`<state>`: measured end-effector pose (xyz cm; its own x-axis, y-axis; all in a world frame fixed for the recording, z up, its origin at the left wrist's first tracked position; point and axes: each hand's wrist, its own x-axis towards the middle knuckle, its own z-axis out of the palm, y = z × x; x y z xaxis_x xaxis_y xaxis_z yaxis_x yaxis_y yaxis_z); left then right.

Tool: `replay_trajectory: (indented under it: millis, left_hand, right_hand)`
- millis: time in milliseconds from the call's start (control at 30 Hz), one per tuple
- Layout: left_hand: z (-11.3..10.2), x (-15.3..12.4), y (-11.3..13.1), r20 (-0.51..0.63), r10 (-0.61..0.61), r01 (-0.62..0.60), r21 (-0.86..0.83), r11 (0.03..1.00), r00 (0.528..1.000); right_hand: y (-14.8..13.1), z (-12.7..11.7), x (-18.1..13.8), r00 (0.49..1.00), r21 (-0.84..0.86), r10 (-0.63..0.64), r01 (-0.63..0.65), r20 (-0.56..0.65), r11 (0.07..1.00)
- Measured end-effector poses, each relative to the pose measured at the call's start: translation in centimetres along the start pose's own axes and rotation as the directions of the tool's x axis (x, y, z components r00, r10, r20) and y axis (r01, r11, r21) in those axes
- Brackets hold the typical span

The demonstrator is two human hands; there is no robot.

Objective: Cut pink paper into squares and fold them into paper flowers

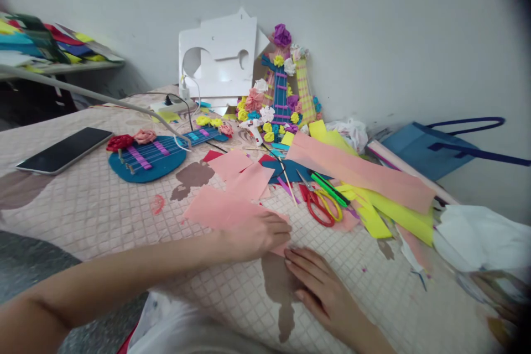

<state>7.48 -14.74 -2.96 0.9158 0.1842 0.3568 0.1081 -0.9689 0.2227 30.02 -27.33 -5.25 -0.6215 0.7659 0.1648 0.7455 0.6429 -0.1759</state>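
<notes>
A sheet of pink paper (219, 207) lies flat on the patterned tablecloth in front of me. My left hand (261, 235) rests on its right part, fingers bent and closed over the paper's edge. My right hand (317, 282) is just to the right and nearer me, fingers stretched out and thumb a little apart. Its fingertips touch the corner of the same sheet. Smaller pink pieces (251, 180) overlap behind it. Beyond my hands lie red-handled scissors (317, 207), yellow-handled scissors (332, 204) and a green cutter knife (329, 188).
A blue paper guitar (161, 163) with flowers lies left, beside a phone (66, 149). A white glue gun (254, 131) stands before decorated guitars (282, 94) at the wall. Long pink strips (360, 171), yellow paper (398, 213) and a blue bag (427, 149) fill the right.
</notes>
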Motion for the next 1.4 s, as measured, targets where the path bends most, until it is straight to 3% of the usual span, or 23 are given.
replay_trajectory:
  millis: [133, 267, 400, 500, 633, 767, 867, 967, 1133, 1300, 1400]
  left_hand:
    - [1.7, 0.2, -0.2, 0.105, -0.018, 0.018, 0.008, 1.0, 0.994]
    - [1.7, -0.2, 0.1, 0.201, -0.072, 0.081, -0.039, 0.996, 0.977]
    - [0.9, 0.1, -0.3, 0.224, -0.064, 0.092, -0.115, 0.989, 0.972]
    - [0.7, 0.1, -1.0, 0.175, -0.131, 0.151, -0.11, 0.982, 0.976]
    - [1.3, -0.3, -1.5, 0.218, -0.151, 0.171, -0.074, 0.983, 0.964]
    - [0.7, 0.2, -1.7, 0.294, -0.133, 0.175, -0.122, 0.977, 0.946]
    - [-0.4, 1.6, -2.0, 0.22, -0.293, 0.323, -0.119, 0.939, 0.931]
    - [-0.8, 3.1, -2.6, 0.165, -0.483, 0.5, -0.074, 0.863, 0.86]
    - [-0.2, 4.9, -4.2, 0.224, -0.571, 0.605, -0.13, 0.785, 0.789]
    - [-0.6, 4.8, -5.4, 0.257, -0.526, 0.585, -0.304, 0.752, 0.81]
    - [-1.4, 4.4, -6.0, 0.22, -0.522, 0.564, -0.411, 0.716, 0.824]
  right_hand:
    - [0.1, 0.1, -0.4, 0.999, -0.027, -0.001, 0.0, -0.038, 1.0]
    - [-0.1, -0.1, -0.2, 0.999, -0.026, -0.032, 0.032, -0.022, 0.999]
    - [-0.2, -0.2, 0.4, 0.999, 0.011, -0.032, 0.032, 0.011, 0.999]
    - [-0.1, -0.2, 0.3, 1.0, 0.068, -0.015, 0.016, -0.013, 0.998]
    - [0.1, 0.0, 0.3, 0.981, 0.229, 0.158, -0.13, -0.11, 0.965]
    - [0.9, -0.5, 1.8, 0.898, 0.418, 0.376, -0.259, -0.227, 0.871]
    - [2.1, -1.3, 3.7, 0.839, 0.517, 0.493, -0.324, -0.229, 0.792]
    - [3.6, -2.0, 5.9, 0.814, 0.604, 0.536, -0.316, -0.225, 0.732]
    - [5.5, -3.0, 9.2, 0.78, 0.658, 0.587, -0.328, -0.216, 0.678]
    - [6.3, -3.5, 10.2, 0.753, 0.684, 0.614, -0.319, -0.237, 0.656]
    - [6.0, -2.9, 9.9, 0.806, 0.716, 0.575, -0.317, -0.144, 0.623]
